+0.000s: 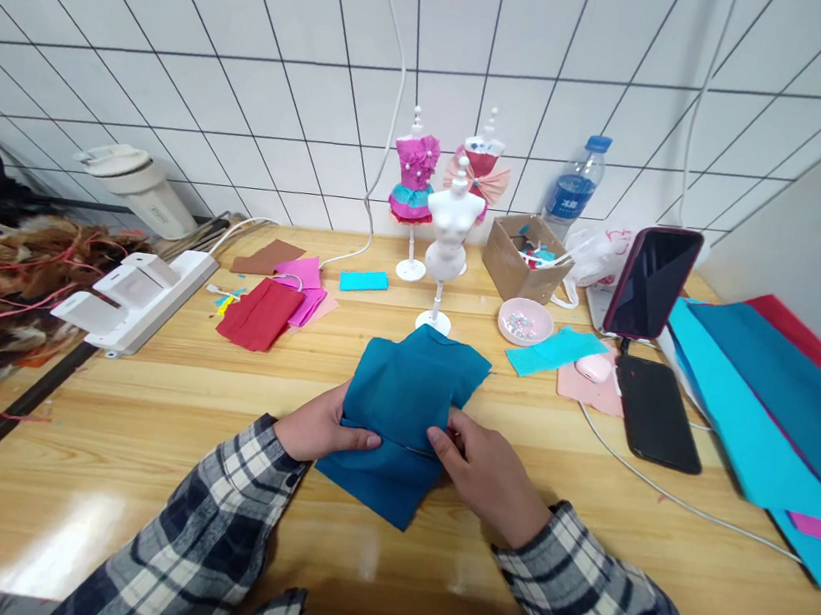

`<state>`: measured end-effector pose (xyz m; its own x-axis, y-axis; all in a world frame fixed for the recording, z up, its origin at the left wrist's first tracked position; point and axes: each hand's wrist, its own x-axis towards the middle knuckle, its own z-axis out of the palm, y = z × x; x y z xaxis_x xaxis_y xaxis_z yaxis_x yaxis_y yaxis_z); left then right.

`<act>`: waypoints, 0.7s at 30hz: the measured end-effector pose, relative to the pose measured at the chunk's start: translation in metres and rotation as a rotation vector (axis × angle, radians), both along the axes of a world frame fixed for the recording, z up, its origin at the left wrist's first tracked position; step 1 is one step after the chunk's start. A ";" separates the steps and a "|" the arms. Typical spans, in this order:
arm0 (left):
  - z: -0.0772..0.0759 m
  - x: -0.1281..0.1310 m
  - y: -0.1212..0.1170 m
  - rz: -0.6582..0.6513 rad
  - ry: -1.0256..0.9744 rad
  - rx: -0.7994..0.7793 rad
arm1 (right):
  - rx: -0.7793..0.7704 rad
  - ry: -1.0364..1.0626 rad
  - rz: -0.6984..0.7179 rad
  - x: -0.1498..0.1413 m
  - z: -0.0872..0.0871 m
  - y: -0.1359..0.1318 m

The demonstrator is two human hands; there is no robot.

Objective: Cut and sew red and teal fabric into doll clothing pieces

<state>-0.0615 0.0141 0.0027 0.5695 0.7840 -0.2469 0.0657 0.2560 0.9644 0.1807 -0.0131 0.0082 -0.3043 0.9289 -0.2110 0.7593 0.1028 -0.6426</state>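
Observation:
A folded piece of teal fabric (404, 387) is held between my two hands, above the wooden table (186, 520). My left hand (323, 427) grips its left side, thumb on top and fingers hidden beneath. On the right edge, my right hand (484, 469) pinches the fabric between thumb and fingers. A fold line crosses the cloth between the two thumbs, and its lower flap hangs toward me. Just beyond the fabric stands a bare white mini mannequin (451, 227). Behind it are a mannequin in a pink and turquoise dress (416, 177) and one with a peach bow (484, 176).
Left lie red fabric (259, 313), magenta pieces (304, 283) and a white power strip (154, 299). Right are a pink dish of beads (525, 323), a cardboard box (514, 266), a turquoise piece (556, 352), phones (658, 411), a trailing cable (687, 502) and stacked fabric sheets (779, 437).

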 end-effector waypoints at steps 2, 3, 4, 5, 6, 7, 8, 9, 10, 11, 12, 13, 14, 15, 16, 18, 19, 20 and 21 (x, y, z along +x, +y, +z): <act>0.001 -0.001 0.000 0.014 0.003 0.011 | -0.006 0.014 0.003 0.001 -0.002 0.001; 0.001 -0.001 0.000 0.027 0.004 0.019 | -0.012 0.019 0.005 0.002 -0.004 0.002; 0.001 -0.002 0.000 0.041 0.004 0.028 | -0.020 0.024 0.005 0.003 -0.005 0.002; 0.001 -0.002 0.000 0.057 0.002 0.034 | -0.028 0.028 0.004 0.004 -0.006 0.003; 0.001 -0.003 0.000 0.070 -0.002 0.038 | -0.036 0.032 -0.001 0.004 -0.006 0.003; 0.001 -0.003 0.000 0.074 -0.010 0.036 | -0.041 0.036 -0.006 0.004 -0.007 0.004; 0.000 -0.004 0.000 0.074 -0.022 0.031 | -0.046 0.039 -0.013 0.005 -0.007 0.004; -0.001 -0.004 0.001 0.072 -0.037 0.022 | -0.048 0.043 -0.021 0.005 -0.007 0.004; -0.002 -0.004 0.001 0.069 -0.050 0.011 | -0.049 0.047 -0.025 0.005 -0.008 0.004; -0.002 -0.004 0.001 0.067 -0.062 0.000 | -0.051 0.051 -0.028 0.005 -0.008 0.005; -0.003 -0.005 0.001 0.068 -0.071 -0.010 | -0.054 0.056 -0.029 0.005 -0.008 0.005; -0.003 -0.005 0.000 0.071 -0.078 -0.018 | -0.057 0.059 -0.030 0.005 -0.009 0.005; -0.004 -0.005 0.000 0.072 -0.080 -0.025 | -0.057 0.060 -0.032 0.006 -0.009 0.005; -0.004 -0.005 0.000 0.073 -0.079 -0.030 | -0.057 0.059 -0.031 0.006 -0.010 0.005; -0.004 -0.005 0.000 0.076 -0.075 -0.034 | -0.057 0.057 -0.029 0.006 -0.011 0.006; -0.004 -0.006 0.000 0.079 -0.052 -0.030 | -0.057 0.055 -0.019 0.007 -0.011 0.007; -0.004 -0.006 0.000 0.081 -0.034 -0.023 | -0.057 0.056 -0.016 0.007 -0.012 0.007; -0.004 -0.006 0.000 0.082 -0.017 -0.013 | -0.058 0.057 -0.013 0.007 -0.011 0.007; -0.004 -0.007 0.000 0.081 -0.004 -0.004 | -0.058 0.058 -0.013 0.007 -0.011 0.008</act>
<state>-0.0681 0.0146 -0.0016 0.5055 0.8263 -0.2482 0.0405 0.2646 0.9635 0.1876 -0.0055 -0.0029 -0.3057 0.9196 -0.2469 0.7218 0.0547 -0.6899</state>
